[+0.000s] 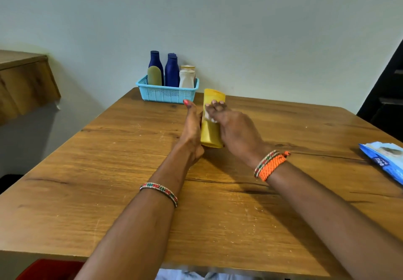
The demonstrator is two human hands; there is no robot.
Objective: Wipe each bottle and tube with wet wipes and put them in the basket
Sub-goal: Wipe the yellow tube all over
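Basket [168, 94] is set at the far edge of the tabletop [109, 170], against the wall. Four items are already stood in it: two blue bottles [172, 70], an olive tube [154, 76], a white bottle [186, 77]. Only one item is seen outside it: the yellow tube [211, 131], held just in front of the basket, a little to its right. Left hand [192, 131] grip is wrapped round the tube's lower half. Right hand [233, 127] grip is pressed onto the tube with a wet wipe [209, 118] pinched under the fingers, probably; only a white scrap is visible. Wipes pack [386, 160] is seen well right of the basket. Judged near done: wiping is to be finished and the tube placed in the basket.
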